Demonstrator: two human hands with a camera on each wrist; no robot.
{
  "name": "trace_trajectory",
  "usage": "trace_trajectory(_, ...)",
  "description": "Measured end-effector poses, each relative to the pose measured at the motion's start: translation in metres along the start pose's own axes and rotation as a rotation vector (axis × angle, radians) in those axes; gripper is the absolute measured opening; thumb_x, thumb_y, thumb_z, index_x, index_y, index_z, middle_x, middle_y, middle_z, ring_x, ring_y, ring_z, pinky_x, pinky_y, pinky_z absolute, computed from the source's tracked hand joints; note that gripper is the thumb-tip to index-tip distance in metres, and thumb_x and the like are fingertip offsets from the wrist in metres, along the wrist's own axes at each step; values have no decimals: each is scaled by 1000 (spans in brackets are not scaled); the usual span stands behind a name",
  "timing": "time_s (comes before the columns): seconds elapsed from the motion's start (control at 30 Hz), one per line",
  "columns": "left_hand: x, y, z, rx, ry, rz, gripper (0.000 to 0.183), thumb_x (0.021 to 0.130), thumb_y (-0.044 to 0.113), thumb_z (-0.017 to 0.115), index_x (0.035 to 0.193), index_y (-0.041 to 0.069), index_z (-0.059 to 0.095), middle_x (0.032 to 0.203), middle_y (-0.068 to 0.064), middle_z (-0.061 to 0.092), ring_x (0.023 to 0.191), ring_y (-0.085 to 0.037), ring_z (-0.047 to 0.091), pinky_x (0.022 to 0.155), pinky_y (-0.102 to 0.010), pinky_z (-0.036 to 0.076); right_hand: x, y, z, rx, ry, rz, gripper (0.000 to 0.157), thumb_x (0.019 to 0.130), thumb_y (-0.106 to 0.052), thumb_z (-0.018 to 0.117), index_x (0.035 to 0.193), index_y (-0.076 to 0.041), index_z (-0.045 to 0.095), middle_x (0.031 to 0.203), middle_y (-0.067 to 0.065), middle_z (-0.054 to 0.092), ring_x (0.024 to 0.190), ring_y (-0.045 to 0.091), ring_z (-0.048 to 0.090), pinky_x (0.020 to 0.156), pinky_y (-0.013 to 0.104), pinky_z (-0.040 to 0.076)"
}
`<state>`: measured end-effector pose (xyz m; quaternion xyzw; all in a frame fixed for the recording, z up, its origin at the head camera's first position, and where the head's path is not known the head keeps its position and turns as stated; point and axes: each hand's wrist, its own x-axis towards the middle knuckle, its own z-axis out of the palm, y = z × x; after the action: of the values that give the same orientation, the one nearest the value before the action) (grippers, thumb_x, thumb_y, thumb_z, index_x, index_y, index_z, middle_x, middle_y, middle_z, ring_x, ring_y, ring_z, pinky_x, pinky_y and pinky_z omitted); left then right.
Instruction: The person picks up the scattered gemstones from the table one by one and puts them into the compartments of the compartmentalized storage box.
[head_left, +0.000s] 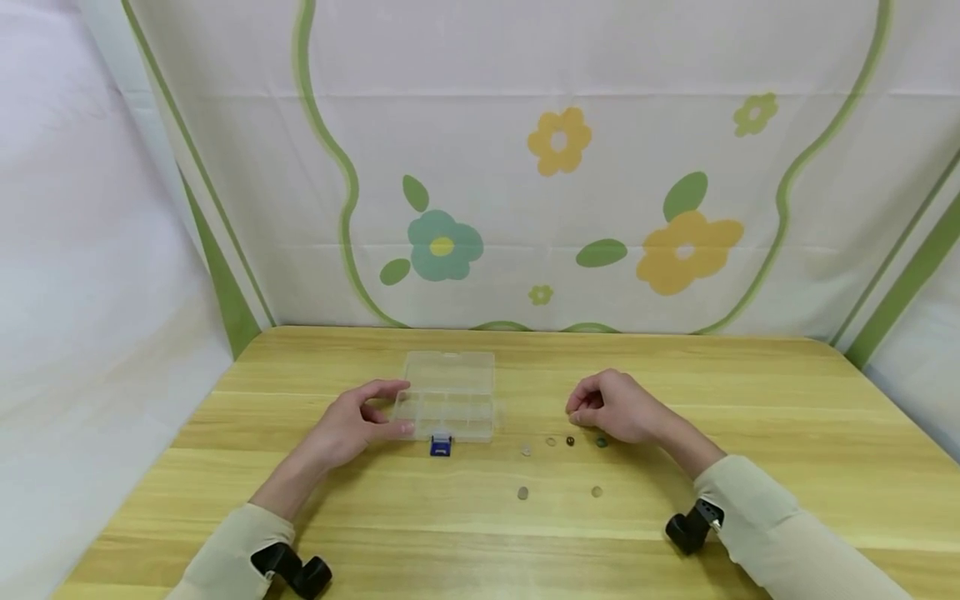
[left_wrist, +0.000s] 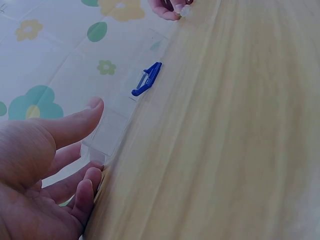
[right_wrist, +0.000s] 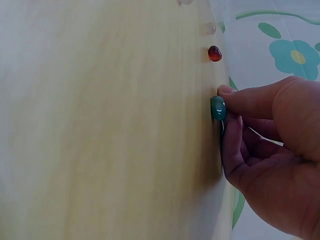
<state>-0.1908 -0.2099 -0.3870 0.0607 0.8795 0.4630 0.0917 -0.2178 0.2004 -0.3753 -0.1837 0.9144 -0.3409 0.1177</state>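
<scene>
One clear box point(head_left: 450, 372) stands open on a wooden table point(head_left: 420, 533), the left hand point(head_left: 348, 427) spread wide at its nine o'clock edge. At the box's three o'clock, the right hand point(head_left: 617, 407) has narrowed fingertips; whether they hold anything, I cannot tell. A green bead point(right_wrist: 218, 108) lies at that hand's six o'clock, a red bead point(right_wrist: 215, 53) at eight.

Blue latch point(head_left: 441, 447), green bead point(right_wrist: 218, 108), flower-patterned backdrop point(head_left: 495, 183)

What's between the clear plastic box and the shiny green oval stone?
One small round dark-red stone and two small pale see-through stones, seen in the head view.
</scene>
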Motion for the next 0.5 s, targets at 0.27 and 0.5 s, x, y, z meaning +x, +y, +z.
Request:
trace_trajectory(0.27, 0, 1, 2, -6, 0, 0, 66, 90, 32, 87, 149, 17, 61, 148, -11, 60, 99, -23, 55, 81, -33, 46, 1, -2, -2, 1, 30, -15, 4, 99, -12, 74, 98, -10, 76, 88, 1, 70, 80, 17, 59, 71, 26, 49)
trace_trajectory(0.5, 2, 1, 3, 5, 1, 9, 66, 90, 32, 87, 149, 18, 61, 149, -10, 60, 100, -23, 56, 82, -34, 46, 3, -4, -2, 14, 61, -22, 6, 99, -14, 74, 100, -10, 78, 90, 1, 72, 82, 17, 62, 74, 27, 51)
